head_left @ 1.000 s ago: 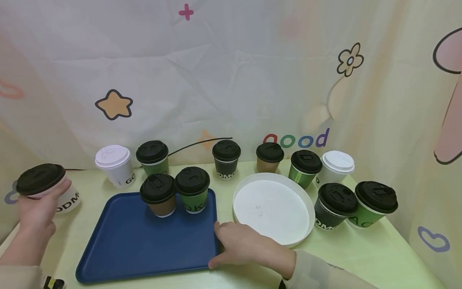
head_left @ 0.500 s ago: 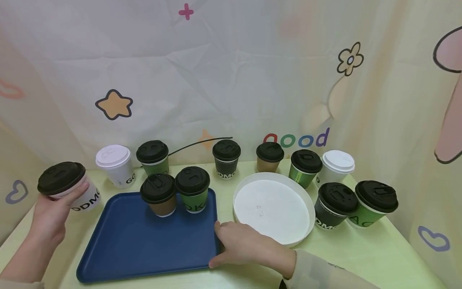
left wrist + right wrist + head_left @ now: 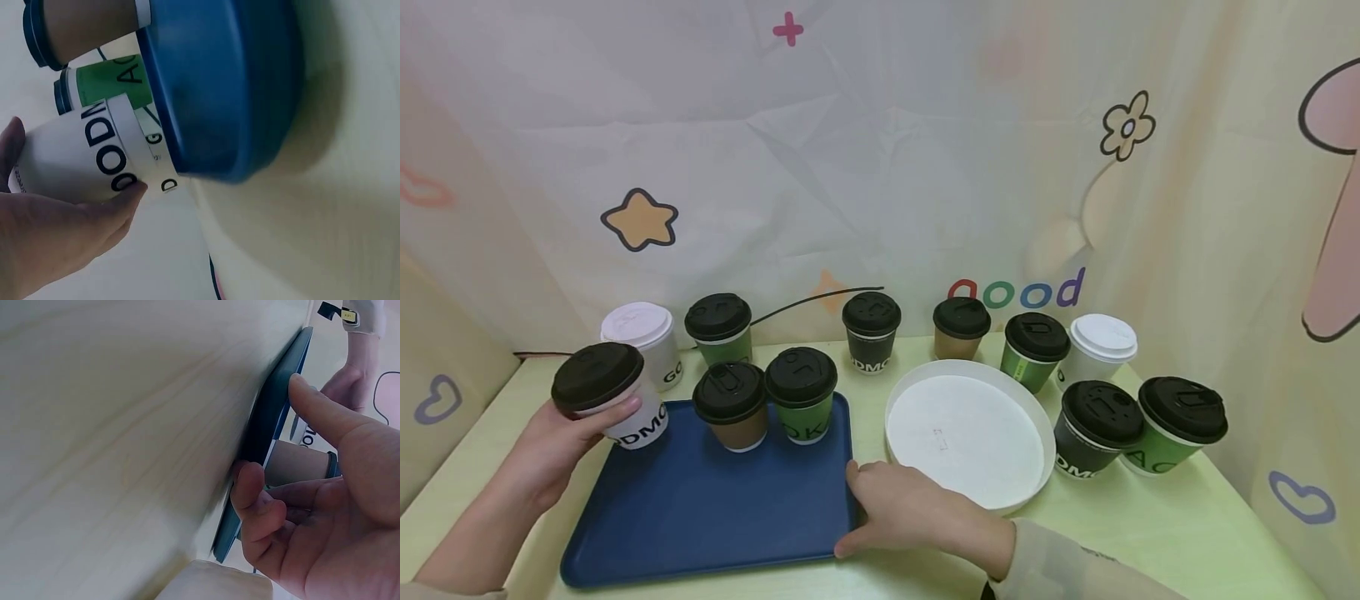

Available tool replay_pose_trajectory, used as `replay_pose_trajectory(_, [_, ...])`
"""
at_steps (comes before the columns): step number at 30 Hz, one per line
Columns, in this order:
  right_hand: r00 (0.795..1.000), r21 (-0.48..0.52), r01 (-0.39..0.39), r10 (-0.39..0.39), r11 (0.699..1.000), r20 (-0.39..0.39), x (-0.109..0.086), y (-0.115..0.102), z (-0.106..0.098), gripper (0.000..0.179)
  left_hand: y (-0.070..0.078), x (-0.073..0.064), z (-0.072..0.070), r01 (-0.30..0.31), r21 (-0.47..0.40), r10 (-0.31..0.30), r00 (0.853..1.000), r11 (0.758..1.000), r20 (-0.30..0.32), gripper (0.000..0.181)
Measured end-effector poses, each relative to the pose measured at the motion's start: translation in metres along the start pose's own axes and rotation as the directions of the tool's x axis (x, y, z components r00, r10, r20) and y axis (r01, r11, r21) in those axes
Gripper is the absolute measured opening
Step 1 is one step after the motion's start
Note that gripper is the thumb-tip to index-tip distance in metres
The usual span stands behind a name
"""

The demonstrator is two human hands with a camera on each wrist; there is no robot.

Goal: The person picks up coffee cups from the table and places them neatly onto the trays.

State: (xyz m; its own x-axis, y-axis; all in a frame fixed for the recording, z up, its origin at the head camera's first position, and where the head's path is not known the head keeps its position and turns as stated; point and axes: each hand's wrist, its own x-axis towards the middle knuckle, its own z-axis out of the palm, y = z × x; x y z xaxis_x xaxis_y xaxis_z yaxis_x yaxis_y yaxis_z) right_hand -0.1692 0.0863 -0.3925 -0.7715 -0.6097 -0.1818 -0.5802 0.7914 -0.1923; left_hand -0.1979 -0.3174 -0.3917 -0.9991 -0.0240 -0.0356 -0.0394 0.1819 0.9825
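Observation:
My left hand (image 3: pixel 561 450) grips a white coffee cup (image 3: pixel 642 417) with a black lid, thumb and fingers round its side. In the head view this cup overlaps the back left corner of a blue tray (image 3: pixel 700 517). The left wrist view shows the cup (image 3: pixel 69 156) close beside the tray's rim (image 3: pixel 240 137). My right hand (image 3: pixel 910 508) holds the tray's near right corner, its thumb on the rim (image 3: pixel 269 415) and the other fingers curled at the side. On the tray stand a brown cup (image 3: pixel 741 432) and a green cup (image 3: pixel 805 421), both black-lidded.
Behind the tray stand a white-lidded cup (image 3: pixel 658 354), a green cup (image 3: pixel 730 346) and a dark cup (image 3: pixel 871 346). A round white tray (image 3: pixel 970 442) lies to the right, with several lidded cups around it, including a large green one (image 3: pixel 1165 446). A curtain (image 3: pixel 880 167) hangs behind.
My left hand has carried the white cup rightward from the table's left side to the tray's back left corner. The right hand and the tray have hardly moved.

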Motion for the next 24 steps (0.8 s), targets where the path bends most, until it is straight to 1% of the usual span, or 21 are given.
replay_pose_trajectory(2, [1.0,0.001,0.001,-0.001,1.0,0.001,0.0,0.0,0.0,0.079,0.001,0.0,0.005,0.035,0.056,-0.037,0.999,0.998,0.031,0.07])
replay_pose_trajectory(4, [1.0,0.0,0.0,0.0,1.0,0.003,0.0,0.0,0.0,0.081,0.003,0.0,0.01,0.062,0.094,-0.067,0.996,0.994,0.059,0.084])
replay_pose_trajectory(7, [1.0,-0.001,-0.001,0.001,1.0,0.009,0.0,0.0,-0.001,0.085,0.004,0.0,0.015,0.075,0.116,-0.087,0.992,0.99,0.094,0.093])
replay_pose_trajectory(9, [1.0,0.0,0.0,0.0,1.0,0.014,0.0,0.0,-0.001,0.089,0.003,0.0,0.017,0.069,0.121,-0.083,0.99,0.99,0.113,0.094])
replay_pose_trajectory(12, [1.0,0.005,0.0,0.0,1.0,0.017,-0.001,0.0,-0.001,0.088,0.0,0.001,0.019,0.05,0.125,-0.065,0.991,0.991,0.12,0.091])
replay_pose_trajectory(19, [1.0,0.002,-0.002,0.002,1.0,0.014,-0.001,0.0,0.0,0.088,-0.005,0.004,0.024,0.03,0.117,-0.043,0.992,0.993,0.115,0.088])
replay_pose_trajectory(24, [1.0,0.001,-0.002,0.002,1.0,0.007,-0.001,0.0,-0.001,0.086,-0.006,0.006,0.027,0.022,0.141,-0.037,0.994,0.99,0.103,0.089])
